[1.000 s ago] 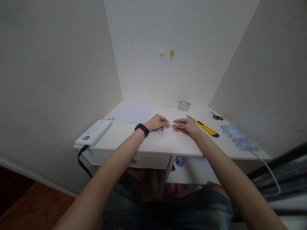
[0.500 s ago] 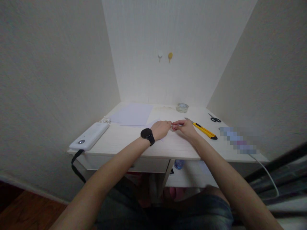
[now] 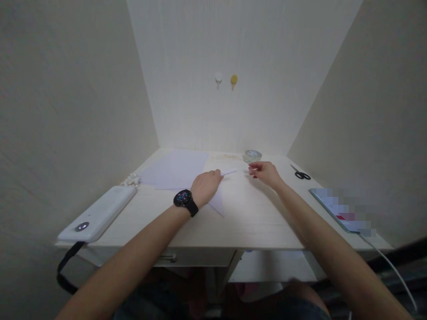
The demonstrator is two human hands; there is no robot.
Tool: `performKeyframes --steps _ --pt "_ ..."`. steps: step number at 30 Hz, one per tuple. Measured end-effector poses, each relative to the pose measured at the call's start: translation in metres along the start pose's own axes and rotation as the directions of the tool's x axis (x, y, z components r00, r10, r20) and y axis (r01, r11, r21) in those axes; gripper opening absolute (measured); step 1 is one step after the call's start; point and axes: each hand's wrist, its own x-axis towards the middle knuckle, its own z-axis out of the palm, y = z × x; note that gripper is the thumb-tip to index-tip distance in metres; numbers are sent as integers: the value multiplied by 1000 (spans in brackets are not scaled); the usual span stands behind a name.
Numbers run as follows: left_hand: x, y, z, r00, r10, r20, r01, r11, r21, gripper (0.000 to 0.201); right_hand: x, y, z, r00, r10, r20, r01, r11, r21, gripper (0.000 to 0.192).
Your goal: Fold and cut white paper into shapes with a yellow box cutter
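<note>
Here, left hand (image 3: 206, 186) pinches a folded paper piece (image 3: 220, 195) mid-desk, fingers closed on it. Right hand (image 3: 265, 172) loosely open, holding nothing, just beside tape roll (image 3: 252, 156) nr desk's (image 3: 260, 222) back edge.

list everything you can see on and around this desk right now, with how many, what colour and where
folded paper piece: 1, pale lilac, desk middle, under left hand
paper sheets: a few, pale lilac, back left
tape roll: 1, clear, back middle
scissors: 1, black, back right
white device: 1, front left edge
phone: 1, blurred, right edge, cabled
wall hooks: 2, white and yellow
desk: 1, pale wood
watch: 1, black, left wrist
left hand: on folded piece
right hand: near tape roll, empty
</note>
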Motion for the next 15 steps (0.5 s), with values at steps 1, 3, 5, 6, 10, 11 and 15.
performKeyframes --steps 1,3,5,6,10,11,15 --pt "0 -3 0 1000 -29 -8 29 1000 -12 33 13 3 -4 998 -7 -57 -4 983 -186 34" --pt "1 -7 1 997 -78 -22 78 996 -31 34 37 8 -8 992 -58 -111 -1 884 -467 42" --pt "2 -10 1 993 -115 -32 113 993 -43 35 56 11 -10 996 -50 -79 -10 783 -622 49" --pt "2 -11 1 991 -130 -34 129 991 -48 34 64 12 -9 998 -28 -57 -17 743 -669 52" --pt "3 -14 0 979 -198 -44 195 978 -74 29 83 18 -4 1000 19 23 4 671 -742 52" --pt "3 -14 0 976 -213 -49 208 975 -80 29 86 19 -3 999 15 42 21 667 -745 51" --pt "4 -15 1 972 -226 -62 221 972 -83 29 93 19 -5 992 -6 127 100 648 -755 45"
